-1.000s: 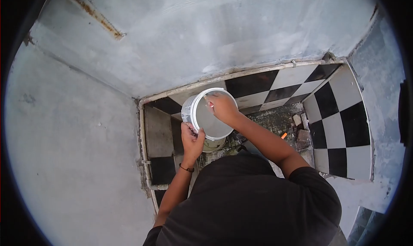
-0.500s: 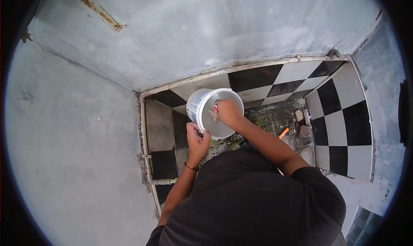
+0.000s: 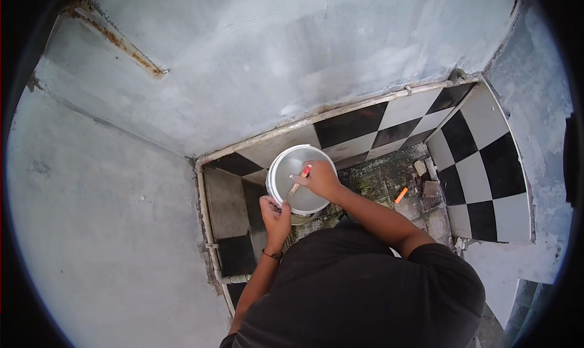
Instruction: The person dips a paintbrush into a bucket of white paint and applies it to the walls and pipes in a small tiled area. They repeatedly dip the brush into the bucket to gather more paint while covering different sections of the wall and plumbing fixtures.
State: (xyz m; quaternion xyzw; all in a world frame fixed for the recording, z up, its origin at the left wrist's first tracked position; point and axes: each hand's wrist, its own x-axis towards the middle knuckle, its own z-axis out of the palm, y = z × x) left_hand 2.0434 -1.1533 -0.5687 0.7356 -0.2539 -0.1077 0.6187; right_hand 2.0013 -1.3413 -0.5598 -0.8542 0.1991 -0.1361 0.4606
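A white bucket (image 3: 323,204) with greyish-white contents is in front of my body, its open top facing me. My left hand (image 3: 275,217) grips the near left part of its rim, fingers closed. Over the opening, my right hand (image 3: 317,179) is closed round a tool (image 3: 294,188) with a red and pale handle, which points down to the left inside the bucket. The tool's lower end is hard to make out.
Black and white tiles (image 3: 350,126) line the low walls under a pale pipe (image 3: 267,132). On the mossy floor lie an orange object (image 3: 401,195) and a brick piece (image 3: 431,189). A rusty bracket (image 3: 125,42) juts from the wall at upper left.
The bucket is tilted less to the side and shows more of its opening towards me. My right hand has moved lower, and more of the tool shows. The camera view has shifted slightly.
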